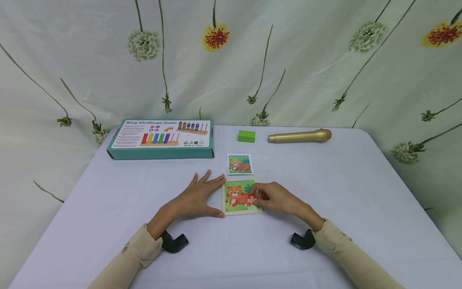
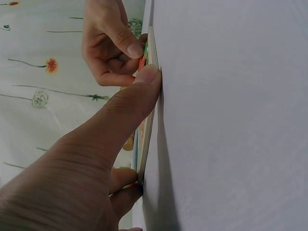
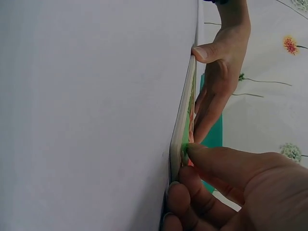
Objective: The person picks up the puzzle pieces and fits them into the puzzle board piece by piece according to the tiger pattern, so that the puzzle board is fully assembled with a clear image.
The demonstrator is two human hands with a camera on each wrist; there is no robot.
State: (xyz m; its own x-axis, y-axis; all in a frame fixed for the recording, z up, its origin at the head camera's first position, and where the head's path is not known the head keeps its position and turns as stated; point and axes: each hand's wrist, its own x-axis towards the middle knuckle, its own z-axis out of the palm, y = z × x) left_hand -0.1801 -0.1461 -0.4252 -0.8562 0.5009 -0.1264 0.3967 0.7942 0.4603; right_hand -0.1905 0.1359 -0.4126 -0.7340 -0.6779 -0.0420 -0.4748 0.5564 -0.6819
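A small wooden jigsaw puzzle with an orange tiger on green lies flat in a pale frame. My left hand is spread at its left side, the thumb on the near corner and a fingertip at the far corner. From the right, my right hand pinches a puzzle piece between thumb and fingers over the puzzle's right part. In the right wrist view, the thumb and fingertips are close on the puzzle's edge; the fingers partly hide the piece. Just beyond the puzzle sits a matching tiger picture card.
At the back left lies a teal Ring Challenge Game box. A green block and a gold toy microphone lie along the back of the white-covered table. Behind hangs a flowered cloth.
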